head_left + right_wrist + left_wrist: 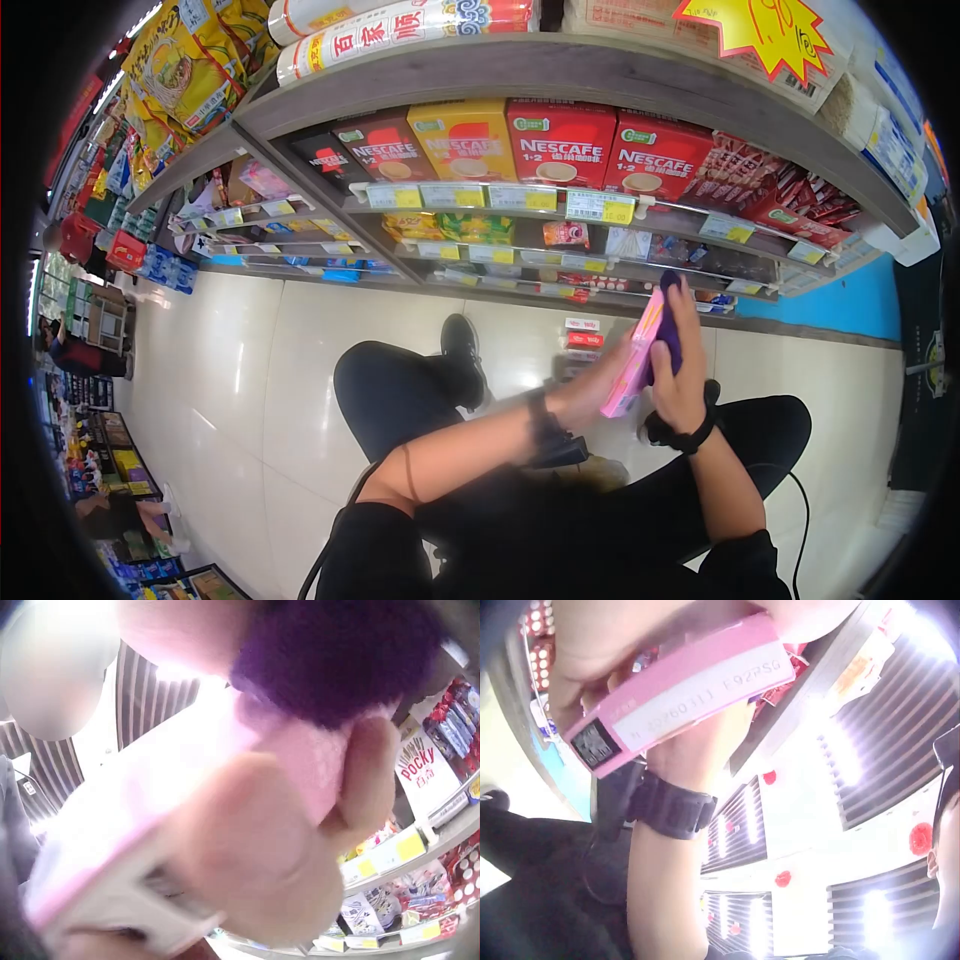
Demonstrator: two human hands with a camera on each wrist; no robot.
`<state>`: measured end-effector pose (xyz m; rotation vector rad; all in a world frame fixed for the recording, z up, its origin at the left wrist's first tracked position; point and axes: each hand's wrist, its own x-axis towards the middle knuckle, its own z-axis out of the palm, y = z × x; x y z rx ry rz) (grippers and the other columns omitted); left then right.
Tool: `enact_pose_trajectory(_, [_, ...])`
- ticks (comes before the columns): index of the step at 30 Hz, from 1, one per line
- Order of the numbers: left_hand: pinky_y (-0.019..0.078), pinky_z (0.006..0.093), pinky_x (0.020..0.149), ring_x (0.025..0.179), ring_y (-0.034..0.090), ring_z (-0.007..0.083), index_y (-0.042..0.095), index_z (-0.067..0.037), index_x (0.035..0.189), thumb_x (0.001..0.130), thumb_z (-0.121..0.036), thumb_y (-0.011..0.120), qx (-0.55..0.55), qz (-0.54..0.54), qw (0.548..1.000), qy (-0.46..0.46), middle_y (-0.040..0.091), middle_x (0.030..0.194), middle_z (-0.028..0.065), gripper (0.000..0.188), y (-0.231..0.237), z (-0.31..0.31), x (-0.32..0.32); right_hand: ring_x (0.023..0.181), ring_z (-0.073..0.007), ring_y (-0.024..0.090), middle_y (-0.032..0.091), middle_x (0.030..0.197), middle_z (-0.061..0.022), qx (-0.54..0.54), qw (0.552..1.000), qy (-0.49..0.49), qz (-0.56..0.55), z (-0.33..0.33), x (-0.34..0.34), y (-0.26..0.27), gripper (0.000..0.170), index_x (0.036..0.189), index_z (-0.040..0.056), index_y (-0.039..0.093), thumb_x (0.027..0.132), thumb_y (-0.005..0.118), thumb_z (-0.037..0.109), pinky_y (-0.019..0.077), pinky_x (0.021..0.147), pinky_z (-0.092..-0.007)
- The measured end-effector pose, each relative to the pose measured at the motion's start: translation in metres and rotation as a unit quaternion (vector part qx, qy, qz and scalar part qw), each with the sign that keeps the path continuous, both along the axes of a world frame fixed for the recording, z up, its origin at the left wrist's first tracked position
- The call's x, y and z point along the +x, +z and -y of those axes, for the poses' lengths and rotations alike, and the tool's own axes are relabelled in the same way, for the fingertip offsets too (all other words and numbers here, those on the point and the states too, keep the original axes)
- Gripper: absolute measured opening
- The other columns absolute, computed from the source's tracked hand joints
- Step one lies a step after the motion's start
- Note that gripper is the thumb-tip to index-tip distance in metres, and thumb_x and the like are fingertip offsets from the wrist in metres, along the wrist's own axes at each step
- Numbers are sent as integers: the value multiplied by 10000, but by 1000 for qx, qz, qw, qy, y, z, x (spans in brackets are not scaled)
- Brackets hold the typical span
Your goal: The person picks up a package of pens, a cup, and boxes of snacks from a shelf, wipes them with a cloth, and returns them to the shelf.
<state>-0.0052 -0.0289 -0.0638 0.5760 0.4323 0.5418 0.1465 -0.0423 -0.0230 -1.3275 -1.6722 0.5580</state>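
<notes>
Between you and the far shelf, your left hand grips a pink box; your right holds a purple cloth against its right side. Likely light, stiff, crushable card: hold narrow edges gently.

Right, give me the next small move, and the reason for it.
Probably slide the purple cloth along the pink box: the right hand holds the cloth against one side of it, while the left hand grips the box, which should keep it steady.
</notes>
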Motion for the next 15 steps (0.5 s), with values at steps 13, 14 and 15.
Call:
enact_pose_trajectory(13, [143,346,1235,1524,124,213,-47,-72,1595,1081,-489,150,200,-15,979,27,63,1654,131,691,-5,-3,12,1402,-446,389,597,1337,-183,8,997,36,67,-5,7,19,409,1231,39,639,828,600,-22,227,1188,-558])
enact_pose_trajectory(14, [220,364,1219,1502,213,221,48,-74,1597,1054,-577,173,161,-39,985,51,188,1625,131,751,6,-1,13,1397,-448,395,603,1326,-183,9,997,47,65,-3,6,17,395,1216,33,644,827,602,-22,234,1186,-558])
enact_pose_trajectory(15, [267,371,1194,1475,268,221,89,-83,1592,1047,-596,169,109,5,992,65,245,1599,120,753,5,-1,12,1393,-450,401,609,1314,-184,11,996,58,63,0,5,16,381,1201,28,650,826,604,-21,241,1184,-557])
